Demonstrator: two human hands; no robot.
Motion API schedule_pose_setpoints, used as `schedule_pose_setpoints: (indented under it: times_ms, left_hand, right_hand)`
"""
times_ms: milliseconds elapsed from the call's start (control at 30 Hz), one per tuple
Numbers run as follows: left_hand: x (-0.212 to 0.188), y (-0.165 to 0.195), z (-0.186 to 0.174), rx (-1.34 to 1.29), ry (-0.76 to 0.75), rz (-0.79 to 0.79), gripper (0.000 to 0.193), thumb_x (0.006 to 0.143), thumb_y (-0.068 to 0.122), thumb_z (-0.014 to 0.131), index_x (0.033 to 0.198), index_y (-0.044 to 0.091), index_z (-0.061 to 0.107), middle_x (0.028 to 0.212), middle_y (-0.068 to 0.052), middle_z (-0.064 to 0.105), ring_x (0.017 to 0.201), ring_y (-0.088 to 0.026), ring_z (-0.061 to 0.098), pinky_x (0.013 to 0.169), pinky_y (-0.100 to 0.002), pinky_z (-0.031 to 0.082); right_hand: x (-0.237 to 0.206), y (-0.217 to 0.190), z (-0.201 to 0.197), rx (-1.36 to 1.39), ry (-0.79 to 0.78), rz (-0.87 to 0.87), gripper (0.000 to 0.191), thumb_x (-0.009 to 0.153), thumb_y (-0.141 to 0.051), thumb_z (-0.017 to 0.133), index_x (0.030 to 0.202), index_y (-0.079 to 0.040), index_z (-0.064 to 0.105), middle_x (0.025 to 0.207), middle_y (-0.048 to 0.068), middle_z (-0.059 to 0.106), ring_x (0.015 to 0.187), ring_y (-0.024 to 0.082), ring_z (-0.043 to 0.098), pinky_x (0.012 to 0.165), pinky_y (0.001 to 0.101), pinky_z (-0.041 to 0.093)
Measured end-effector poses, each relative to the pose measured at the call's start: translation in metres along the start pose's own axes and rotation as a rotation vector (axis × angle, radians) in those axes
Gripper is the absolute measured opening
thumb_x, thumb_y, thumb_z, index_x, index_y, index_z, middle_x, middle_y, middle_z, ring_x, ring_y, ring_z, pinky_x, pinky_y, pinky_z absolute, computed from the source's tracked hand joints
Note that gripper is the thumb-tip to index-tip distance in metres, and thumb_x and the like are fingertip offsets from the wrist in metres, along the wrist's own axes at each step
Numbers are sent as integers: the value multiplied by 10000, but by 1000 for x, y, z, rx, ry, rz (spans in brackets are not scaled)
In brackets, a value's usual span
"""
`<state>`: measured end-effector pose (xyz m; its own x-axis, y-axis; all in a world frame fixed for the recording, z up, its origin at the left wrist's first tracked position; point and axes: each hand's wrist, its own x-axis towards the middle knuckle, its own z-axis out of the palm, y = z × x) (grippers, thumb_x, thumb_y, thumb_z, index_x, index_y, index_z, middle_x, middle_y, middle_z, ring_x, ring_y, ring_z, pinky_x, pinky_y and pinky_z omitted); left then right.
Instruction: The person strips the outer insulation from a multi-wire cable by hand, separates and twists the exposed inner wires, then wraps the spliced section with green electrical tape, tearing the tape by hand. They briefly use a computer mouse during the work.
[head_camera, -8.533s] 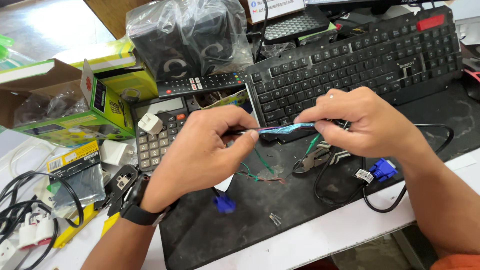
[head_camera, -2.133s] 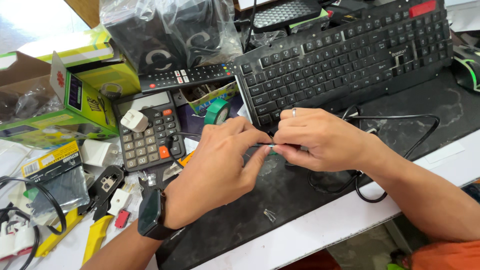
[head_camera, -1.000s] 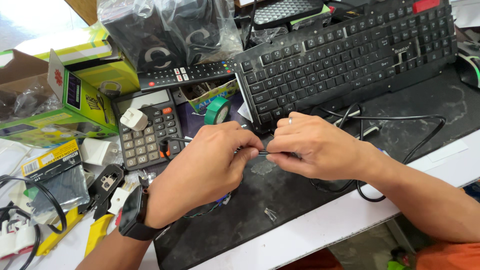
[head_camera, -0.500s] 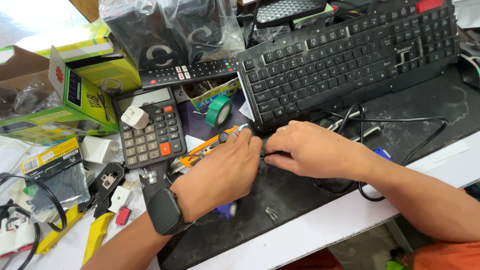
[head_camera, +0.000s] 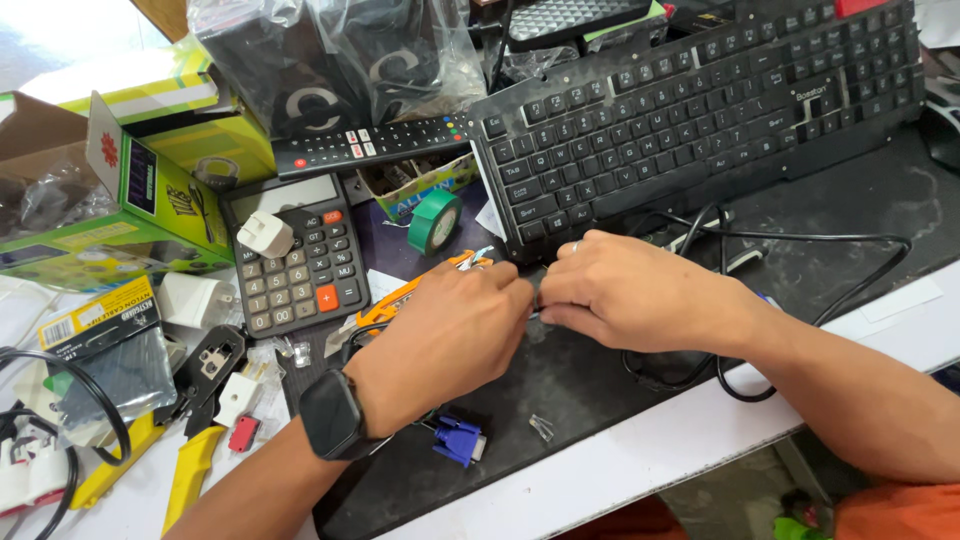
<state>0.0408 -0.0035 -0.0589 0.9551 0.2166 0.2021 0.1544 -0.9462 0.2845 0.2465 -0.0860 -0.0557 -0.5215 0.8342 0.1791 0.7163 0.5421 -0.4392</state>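
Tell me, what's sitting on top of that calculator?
A small white plug adapter rests on the calculator, near its upper left, overlapping the display edge and top keys. What it covers beneath cannot be seen.

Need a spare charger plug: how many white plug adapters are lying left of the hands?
3 that I can make out: one white adapter on the calculator, one just left of the calculator, one small plug by the crimping tool. Clutter may hide more.

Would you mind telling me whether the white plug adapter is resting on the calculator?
Touching. The head view shows the white plug adapter lying directly on the calculator, covering its upper-left keys just below the display, with no gap visible.
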Motion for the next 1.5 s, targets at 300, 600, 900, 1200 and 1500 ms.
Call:
schedule_pose_setpoints:
  times_ms: [300, 600, 900, 1200, 1500]
  left_hand:
    - [-5, -4, -2, -13, -44, 62, 67, 889, 46, 550, 919, -1, 588, 869, -155, 618, 784, -323, 663, 677, -419, 524]
    - [-6, 1, 0, 26, -89, 15, 64, 890, 45, 563, 927, -6, 560, 864, -161, 606, 775, -323, 665, 649, -414, 533]
    - [-10, 4, -10, -367, 128, -81, 104, 954, 99, 618, 950, -5, 624, 888, -178, 644, 837, -388, 646, 744, -468, 497]
    - [-27, 7, 19, -403, 222, -164, 91, 977, 93, 609, 1007, 9, 627, 893, -162, 640, 792, -375, 649, 668, -452, 492]
    - [-33, 7, 42, -538, 364, -270, 86, 978, 66, 610, 1021, -1, 578, 891, -155, 621, 738, -342, 640, 632, -417, 487]
  right_hand:
    - [-2, -1, 0, -42, 0, -52, 123, 869, -153, 714, 808, -62, 658, 771, 50, 638, 806, 267, 602, 750, 402, 462]
    - [-2, -1, -3, -13, 14, -69, 165, 857, -176, 715, 778, -54, 637, 767, 63, 627, 788, 280, 613, 745, 410, 477]
    - [-3, -1, 0, -79, 145, -48, 140, 838, -153, 698, 783, -63, 608, 751, 82, 596, 737, 299, 587, 700, 426, 466]
    - [-4, 2, 6, -22, 44, -117, 152, 911, -194, 694, 873, -60, 634, 836, 69, 625, 819, 289, 602, 745, 417, 474]
    - [1, 1, 2, 61, 165, -71, 189, 904, -180, 732, 999, -42, 644, 972, 103, 602, 903, 298, 610, 772, 395, 498]
